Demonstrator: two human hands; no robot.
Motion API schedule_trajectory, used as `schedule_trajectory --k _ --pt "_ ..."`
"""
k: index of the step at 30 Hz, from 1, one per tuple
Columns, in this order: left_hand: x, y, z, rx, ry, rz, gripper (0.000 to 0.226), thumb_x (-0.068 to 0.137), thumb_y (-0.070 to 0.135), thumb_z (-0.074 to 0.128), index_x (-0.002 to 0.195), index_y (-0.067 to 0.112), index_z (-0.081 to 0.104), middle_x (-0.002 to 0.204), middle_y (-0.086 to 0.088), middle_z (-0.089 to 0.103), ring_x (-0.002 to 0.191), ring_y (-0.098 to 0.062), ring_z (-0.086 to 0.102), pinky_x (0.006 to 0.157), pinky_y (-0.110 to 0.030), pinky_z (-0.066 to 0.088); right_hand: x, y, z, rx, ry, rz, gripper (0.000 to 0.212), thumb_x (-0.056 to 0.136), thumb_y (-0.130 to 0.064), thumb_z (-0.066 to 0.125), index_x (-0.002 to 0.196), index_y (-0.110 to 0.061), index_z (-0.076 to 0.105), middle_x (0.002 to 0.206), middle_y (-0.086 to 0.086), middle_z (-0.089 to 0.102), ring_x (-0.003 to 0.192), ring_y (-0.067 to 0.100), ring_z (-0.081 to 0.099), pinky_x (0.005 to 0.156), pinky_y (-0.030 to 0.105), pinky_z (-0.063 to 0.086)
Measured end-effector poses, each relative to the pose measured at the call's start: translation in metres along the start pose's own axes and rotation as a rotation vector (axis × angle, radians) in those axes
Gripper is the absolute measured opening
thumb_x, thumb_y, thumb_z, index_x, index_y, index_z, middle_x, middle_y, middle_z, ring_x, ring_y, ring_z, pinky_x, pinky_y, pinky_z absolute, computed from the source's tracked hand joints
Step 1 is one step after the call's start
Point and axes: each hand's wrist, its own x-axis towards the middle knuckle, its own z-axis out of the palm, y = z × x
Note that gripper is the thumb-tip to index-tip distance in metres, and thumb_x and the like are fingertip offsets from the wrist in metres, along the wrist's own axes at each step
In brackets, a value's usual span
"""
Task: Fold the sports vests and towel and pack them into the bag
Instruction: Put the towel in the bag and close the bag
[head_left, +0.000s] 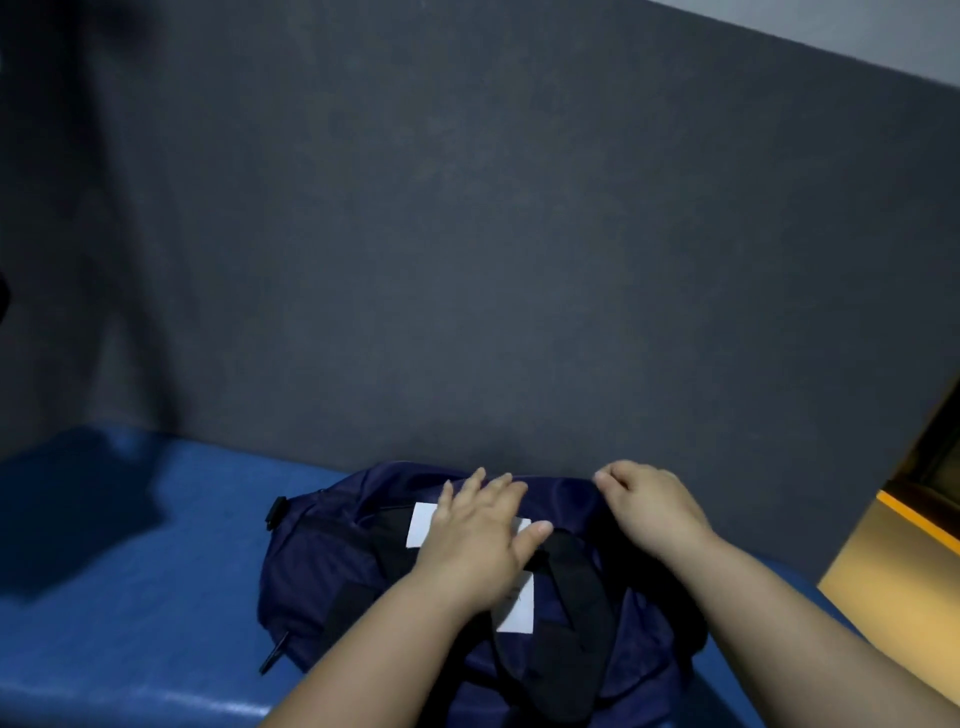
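A dark navy bag with black straps and white patches lies on the blue padded surface, close to the grey wall. My left hand rests flat on top of the bag with its fingers spread. My right hand is at the bag's far upper edge with its fingers curled, pinching the fabric there; what exactly it pinches is hidden by the fingers. No vests or towel are visible.
A dark grey wall panel rises right behind the bag. A yellow-orange edge and a tan surface sit at the right. The blue surface stretches to the left, partly in shadow.
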Motion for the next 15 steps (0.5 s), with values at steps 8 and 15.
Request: schedule_trajectory --k 8,15 --pt "0.005 0.0 0.035 0.178 -0.085 0.053 0.05 0.098 0.059 0.027 0.14 0.037 0.043 0.135 0.007 0.051 0.131 -0.017 0.036 0.117 -0.035 0.009 0.0 0.037 0.046 0.141 -0.087 0.449 0.088 0.087 -0.072 0.042 0.154 -0.024 0.012 0.154 0.011 0.026 0.132 0.035 0.04 0.097 0.042 0.044" --pt "-0.002 0.009 0.025 0.144 -0.085 0.113 0.04 0.092 0.053 0.049 0.129 0.04 0.052 0.123 0.011 0.05 0.123 -0.014 0.035 0.106 -0.028 0.019 -0.025 0.055 0.056 0.595 0.116 0.455 0.041 0.091 -0.05 0.058 0.114 -0.016 0.053 0.097 0.0 0.061 0.081 0.017 0.056 0.057 0.028 0.04"
